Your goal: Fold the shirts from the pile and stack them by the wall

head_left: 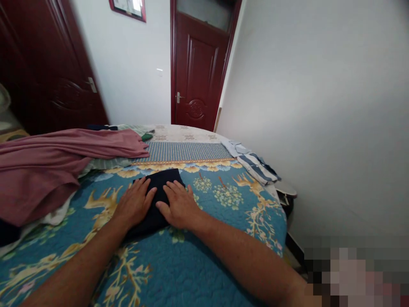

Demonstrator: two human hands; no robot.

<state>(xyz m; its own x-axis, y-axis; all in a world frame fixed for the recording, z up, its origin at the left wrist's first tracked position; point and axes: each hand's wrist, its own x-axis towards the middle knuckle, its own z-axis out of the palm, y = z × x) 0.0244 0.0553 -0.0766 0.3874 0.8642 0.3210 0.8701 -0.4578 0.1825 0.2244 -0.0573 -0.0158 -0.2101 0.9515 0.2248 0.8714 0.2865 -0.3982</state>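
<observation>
A dark navy or black folded garment (159,181) lies flat on the teal patterned bedspread (204,260); its exact kind does not show. My left hand (136,202) rests flat on its left part, fingers stretched out and pointing away from me. On the right part of the same garment lies my right hand (180,204), palm down with the fingers spread. Both hands press on the cloth from above, a short gap between them. The near corner of the cloth shows by my left wrist.
To the left a pink garment (64,153) is heaped over other clothes. Folded clothes, a striped one (255,166) and a pale blue one (234,148), lie along the right edge by the white wall (319,106). Beyond the bed stands a dark red door (201,64).
</observation>
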